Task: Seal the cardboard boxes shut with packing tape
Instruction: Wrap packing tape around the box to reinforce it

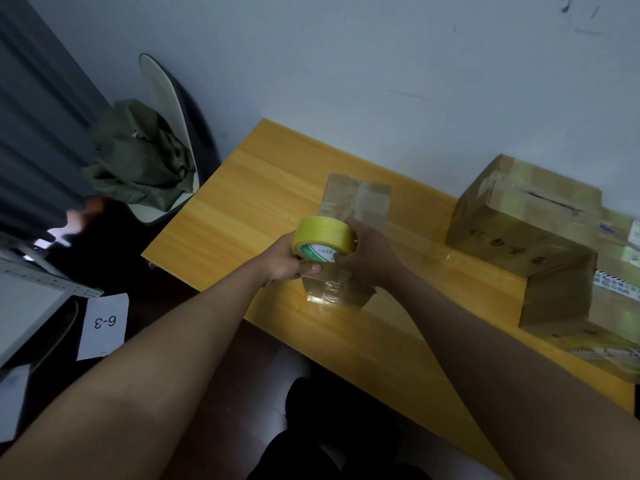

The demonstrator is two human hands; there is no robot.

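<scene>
Both hands met over the near-left part of the yellow wooden counter (263,188), sharing a roll of yellow packing tape (323,239). The left hand (289,259) gripped the roll from the left and below, its thumb curled under the roll's green-and-white label face. The right hand (369,254) closed on the roll from the right, fingers wrapped round its far side; whether it pinched a loose tape end could not be told. The roll was held just above a small cardboard box (349,216) that stood on the counter, much of it glossy with clear tape already wrapped over its top and front. The roll and both hands hid the middle of that box. Well to the right, against the wall, sat a larger cardboard box (519,216), tilted, with a dark slit along its top seam and handwritten marks on its front face. Touching it in front stood another taped cardboard box (557,296), and more labelled packages (620,258) lay at the right edge of the view. Left of the counter stood a pale chair (162,98) with a crumpled olive-green cloth (138,154) heaped on its seat. Lower left, a white paper sheet (104,323) marked "6-3" lay on the dark floor beside a grey metal shelf (34,282).
</scene>
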